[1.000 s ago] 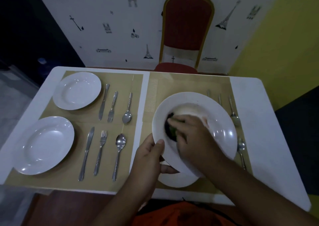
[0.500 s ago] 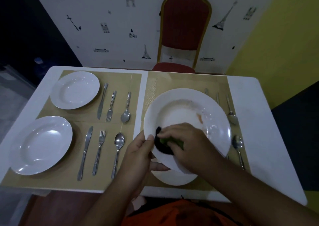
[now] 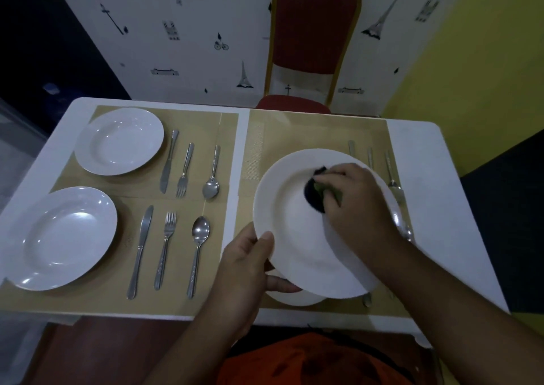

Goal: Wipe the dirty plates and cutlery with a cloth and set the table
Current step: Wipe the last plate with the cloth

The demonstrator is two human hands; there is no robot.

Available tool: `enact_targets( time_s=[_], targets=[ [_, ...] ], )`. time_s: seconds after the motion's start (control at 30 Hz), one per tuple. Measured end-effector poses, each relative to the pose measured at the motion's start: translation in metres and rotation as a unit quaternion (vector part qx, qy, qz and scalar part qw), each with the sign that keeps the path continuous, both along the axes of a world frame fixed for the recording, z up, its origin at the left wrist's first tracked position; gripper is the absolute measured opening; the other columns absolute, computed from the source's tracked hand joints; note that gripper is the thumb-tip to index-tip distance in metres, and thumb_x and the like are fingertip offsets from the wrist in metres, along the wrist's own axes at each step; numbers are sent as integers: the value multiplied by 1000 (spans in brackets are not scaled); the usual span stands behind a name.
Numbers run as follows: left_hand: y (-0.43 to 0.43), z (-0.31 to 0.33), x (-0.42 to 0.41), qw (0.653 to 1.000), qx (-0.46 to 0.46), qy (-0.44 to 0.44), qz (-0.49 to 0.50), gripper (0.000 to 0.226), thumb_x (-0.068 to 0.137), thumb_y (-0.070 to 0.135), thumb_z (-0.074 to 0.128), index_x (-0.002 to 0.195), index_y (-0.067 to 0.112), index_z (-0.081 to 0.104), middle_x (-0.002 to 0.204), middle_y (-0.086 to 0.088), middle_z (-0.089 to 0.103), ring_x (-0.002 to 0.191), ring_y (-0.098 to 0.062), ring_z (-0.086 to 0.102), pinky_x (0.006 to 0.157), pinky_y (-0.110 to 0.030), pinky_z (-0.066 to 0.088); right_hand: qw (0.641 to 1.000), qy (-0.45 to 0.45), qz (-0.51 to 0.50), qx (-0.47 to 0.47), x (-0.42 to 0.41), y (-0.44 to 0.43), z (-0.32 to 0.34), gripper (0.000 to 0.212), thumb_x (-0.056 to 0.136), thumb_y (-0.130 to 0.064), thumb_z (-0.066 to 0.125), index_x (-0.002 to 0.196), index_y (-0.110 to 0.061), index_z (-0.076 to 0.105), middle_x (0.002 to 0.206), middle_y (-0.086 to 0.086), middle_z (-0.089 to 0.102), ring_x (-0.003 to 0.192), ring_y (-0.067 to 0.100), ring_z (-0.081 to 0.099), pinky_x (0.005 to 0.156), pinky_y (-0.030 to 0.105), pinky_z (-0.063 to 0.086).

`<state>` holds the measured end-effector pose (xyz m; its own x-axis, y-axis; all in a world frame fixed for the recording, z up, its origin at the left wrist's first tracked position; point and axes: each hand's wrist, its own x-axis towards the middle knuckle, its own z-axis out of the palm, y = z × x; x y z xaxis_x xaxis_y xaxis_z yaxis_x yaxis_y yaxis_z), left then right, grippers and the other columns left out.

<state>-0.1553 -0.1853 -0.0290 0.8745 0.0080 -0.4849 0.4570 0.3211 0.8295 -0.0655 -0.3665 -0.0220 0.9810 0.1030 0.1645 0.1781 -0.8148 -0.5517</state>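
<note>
A person's left hand [image 3: 247,264] gripped the near-left rim of a white plate [image 3: 288,223], thumb on top and fingers beneath, holding it tilted above the right-hand mat [image 3: 294,131]. The right hand [image 3: 356,205], fingers curled round a dark-and-green cloth [image 3: 316,193], pressed it into the plate's well.

Two places on the left side of the table [image 3: 424,161] appeared finished. A far plate [image 3: 119,140] and a near plate [image 3: 66,237] each lay on a mat, with a row of left-side cutlery [image 3: 164,249] (knife, fork, spoon) just beside each.

The right side looked like the work remaining. A second plate [image 3: 297,298] (only its near edge showed under the held one) sat on the mat below the left hand. More cutlery [image 3: 389,167] lay along that mat's right edge, partly hidden by the plate and the right forearm. Whether any of it had been wiped could not be told.

No stain showed on the visible part of the held plate, so this wipe seemed close to done. By that reading, the job stood about halfway.
</note>
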Motion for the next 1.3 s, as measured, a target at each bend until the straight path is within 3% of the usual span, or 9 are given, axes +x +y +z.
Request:
enact_targets(
  time_s=[0.1,0.23,0.4,0.5,0.57,0.67,0.93,1.1,1.3],
  targets=[
    [-1,6,9,1000,-4,-12,-17,28,104,16,45,118,24,68,105,-9,75,93,-33,73,64,-46,61,995,22,76,54,-14,34,6,34,85,-9,60,116,-22,66,117,-5,62,113,11,48,101,29,39],
    [19,11,17,1000,20,-20,5,26,105,18,43,117,21,66,101,-11,76,90,-32,74,65,-49,62,975,65,207,54,-38,25,10,34,74,-11,65,104,-25,72,105,-11,67,99,7,53,89,19,41],
    [21,9,10,1000,-7,1,28,26,105,14,44,113,20,68,96,-2,77,87,-29,73,56,-42,61,985,68,156,-4,-29,-15,9,28,67,-10,65,89,-24,75,92,-10,68,89,11,55,82,35,48],
    [18,6,8,1000,-13,-5,9,28,104,13,46,116,21,70,104,-12,74,92,-34,72,59,-44,61,998,20,67,-1,-7,-16,7,34,73,-4,60,100,-19,73,100,-3,69,95,17,58,88,42,49],
    [10,6,6,1000,-25,-1,-6,28,103,13,46,117,20,70,101,-14,72,90,-34,70,58,-43,61,998,24,40,50,-2,1,13,35,80,-4,58,108,-22,70,110,-7,67,104,8,55,98,36,45],
    [9,9,12,999,-47,-1,-8,29,105,15,43,117,20,69,105,-13,74,95,-34,71,64,-46,61,987,58,121,88,-15,33,21,31,84,-13,60,110,-27,69,112,-14,66,106,-2,51,100,25,38],
    [18,9,11,1000,-12,2,-28,33,106,24,43,130,37,61,108,-12,74,87,-32,74,62,-46,60,962,57,267,24,-44,6,13,26,82,-19,67,107,-29,71,110,-16,64,101,6,54,88,31,43],
    [6,14,3,999,-20,-5,-40,33,105,18,46,128,35,63,113,-10,72,92,-33,73,64,-46,60,980,-45,193,-36,-2,26,1,23,86,-17,60,108,-18,70,110,-1,65,100,18,55,94,29,39],
    [-1,13,1,999,25,-18,8,41,102,9,50,126,39,62,104,-11,71,95,-33,71,60,-49,61,996,-61,-50,-27,36,-5,-9,33,78,-10,64,110,-16,68,103,1,68,98,23,56,84,23,38]
  ],
)
